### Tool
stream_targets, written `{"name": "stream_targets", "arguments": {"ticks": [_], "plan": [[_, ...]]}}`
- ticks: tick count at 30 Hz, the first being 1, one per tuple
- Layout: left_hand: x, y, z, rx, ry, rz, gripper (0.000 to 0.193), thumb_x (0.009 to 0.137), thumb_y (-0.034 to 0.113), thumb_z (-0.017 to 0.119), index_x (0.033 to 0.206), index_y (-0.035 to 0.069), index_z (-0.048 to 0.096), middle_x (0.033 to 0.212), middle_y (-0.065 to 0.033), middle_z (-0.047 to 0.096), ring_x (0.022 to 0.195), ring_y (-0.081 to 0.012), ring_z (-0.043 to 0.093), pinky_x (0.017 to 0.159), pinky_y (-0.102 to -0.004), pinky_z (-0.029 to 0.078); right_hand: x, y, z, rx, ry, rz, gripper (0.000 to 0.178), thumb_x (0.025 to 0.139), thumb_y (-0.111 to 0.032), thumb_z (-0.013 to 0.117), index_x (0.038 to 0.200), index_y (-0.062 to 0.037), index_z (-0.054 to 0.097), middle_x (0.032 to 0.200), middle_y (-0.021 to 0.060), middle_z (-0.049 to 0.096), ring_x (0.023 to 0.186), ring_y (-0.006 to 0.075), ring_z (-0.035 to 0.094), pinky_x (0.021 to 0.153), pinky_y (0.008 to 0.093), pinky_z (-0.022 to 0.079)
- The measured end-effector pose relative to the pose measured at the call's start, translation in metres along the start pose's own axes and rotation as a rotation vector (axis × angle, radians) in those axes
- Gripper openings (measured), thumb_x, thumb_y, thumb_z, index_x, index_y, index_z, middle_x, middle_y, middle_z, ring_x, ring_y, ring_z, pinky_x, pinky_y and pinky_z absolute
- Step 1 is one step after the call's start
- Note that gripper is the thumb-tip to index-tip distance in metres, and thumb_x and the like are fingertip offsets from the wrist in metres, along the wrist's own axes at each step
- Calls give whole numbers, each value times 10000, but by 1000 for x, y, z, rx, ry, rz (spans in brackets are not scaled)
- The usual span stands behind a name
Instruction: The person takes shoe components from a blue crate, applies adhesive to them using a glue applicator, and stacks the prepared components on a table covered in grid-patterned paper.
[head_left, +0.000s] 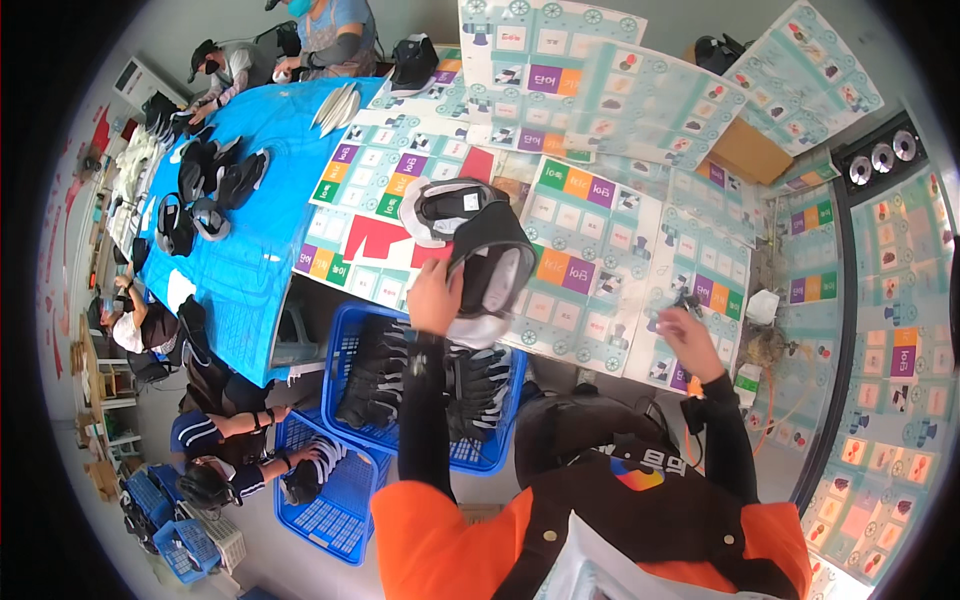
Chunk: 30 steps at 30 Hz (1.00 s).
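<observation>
My left hand (435, 296) grips the edge of a black cap (492, 268) with a pale brim, tilted so that its grey inside shows. Directly behind it, a second cap (440, 208) lies on the table, black inside with a white label and a whitish brim. Away to the right, over the patterned table cover (560, 325), is my right hand (690, 342), apart from both caps. Its fingers are bent, and a small dark object (686, 301) shows at the fingertips; blur hides what it is.
Below the table edge, a blue basket (335, 395) holds stacked caps. A co-worker (215, 465) reaches into another blue basket (325, 520). Several dark caps lie on the blue-covered table (270, 230), where other people work. A black cap (412, 66) sits at the back.
</observation>
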<state>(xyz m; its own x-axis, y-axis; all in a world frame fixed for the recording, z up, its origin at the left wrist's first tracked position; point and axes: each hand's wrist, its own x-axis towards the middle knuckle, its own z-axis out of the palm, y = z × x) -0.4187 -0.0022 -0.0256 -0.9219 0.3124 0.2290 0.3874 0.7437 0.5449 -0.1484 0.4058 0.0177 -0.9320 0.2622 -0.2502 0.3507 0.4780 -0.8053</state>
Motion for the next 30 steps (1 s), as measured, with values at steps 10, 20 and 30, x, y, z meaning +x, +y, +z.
{"name": "stream_targets", "arguments": {"ticks": [10, 20, 30], "plan": [[-116, 141, -32, -473, -68, -133, 319, 886, 102, 703, 1156, -1, 567, 1110, -226, 598, 981, -405, 655, 796, -451, 545, 44, -172, 60, 114, 51, -667, 479, 811, 64, 716, 1252, -122, 699, 1137, 63, 608, 937, 207, 634, 768, 308, 521], [-137, 196, -52, -416, 435, -31, 157, 881, -1, 748, 1037, 12, 736, 941, -86, 649, 838, -214, 640, 759, -308, 508, 25, -167, 65, 103, 67, -767, 417, 785, 65, 755, 1155, -126, 771, 988, 58, 639, 829, 217, 653, 689, 313, 516], [-144, 193, -35, -894, 315, -317, 128, 1035, 106, 633, 969, -2, 650, 858, 47, 606, 820, -30, 495, 727, -215, 420, 27, -137, 62, 409, -201, -648, 171, 889, -108, 799, 1018, -16, 735, 988, 59, 698, 921, 139, 676, 724, 266, 544]]}}
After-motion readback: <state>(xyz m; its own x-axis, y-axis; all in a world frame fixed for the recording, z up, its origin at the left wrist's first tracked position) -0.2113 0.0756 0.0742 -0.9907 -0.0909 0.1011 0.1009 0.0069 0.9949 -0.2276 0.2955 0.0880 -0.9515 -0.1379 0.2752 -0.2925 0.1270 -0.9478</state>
